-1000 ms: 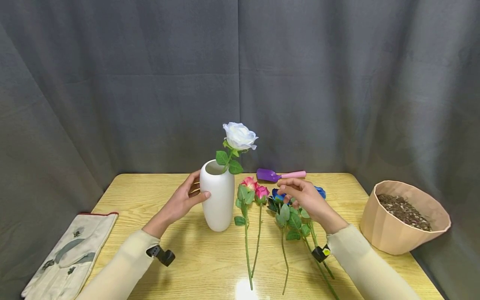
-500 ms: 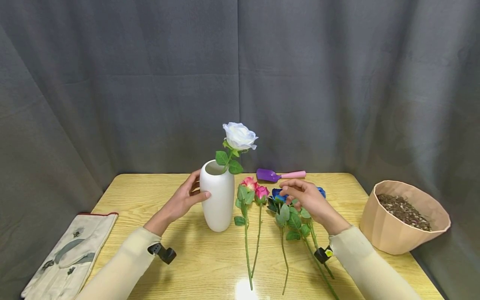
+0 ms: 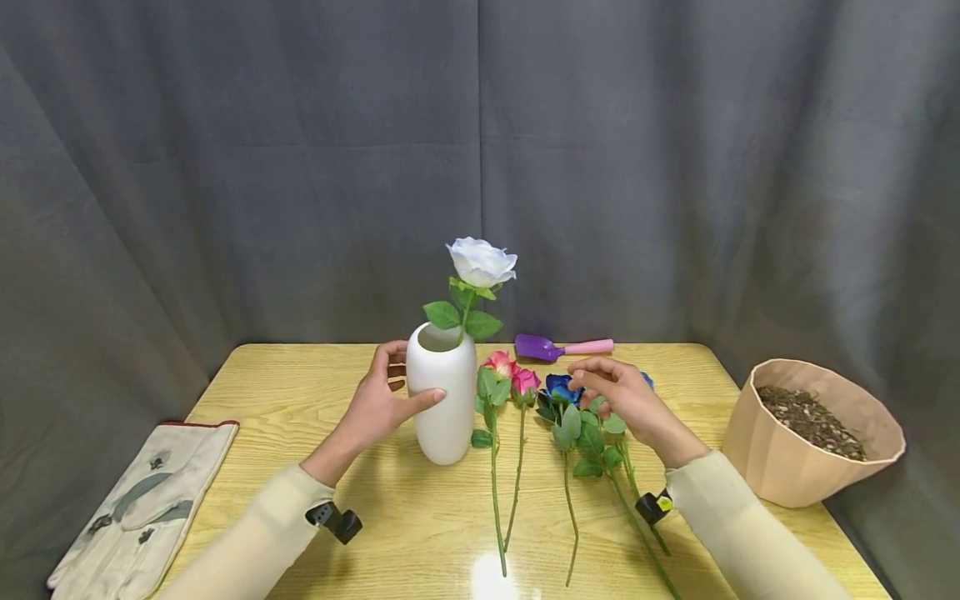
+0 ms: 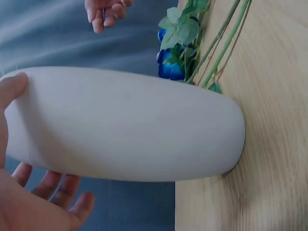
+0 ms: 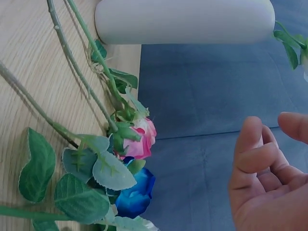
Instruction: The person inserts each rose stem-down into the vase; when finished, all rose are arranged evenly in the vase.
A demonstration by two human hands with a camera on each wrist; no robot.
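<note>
A white vase (image 3: 444, 400) stands upright on the table, with one white rose (image 3: 482, 262) in its mouth. My left hand (image 3: 381, 407) holds the vase from its left side, thumb across the front and fingers round the back. In the left wrist view, the thumb (image 4: 17, 89) touches the vase near its top. My right hand (image 3: 622, 400) hovers over the blue roses (image 3: 562, 389), fingers loosely bent and nothing in them; in the right wrist view it is apart from the flowers. Two pink roses (image 3: 525, 383) lie between the vase and the blue ones.
Behind the flowers lies a purple trowel (image 3: 538, 347) with a pink handle. A peach planter (image 3: 765, 450) of soil stands at the right edge. Work gloves (image 3: 150, 500) lie at the left edge. A grey curtain (image 3: 337, 167) hangs behind the table.
The vase has shifted slightly right with my left hand, and the white rose in it has turned and stands more upright. My right hand has barely moved, a little to the right.
</note>
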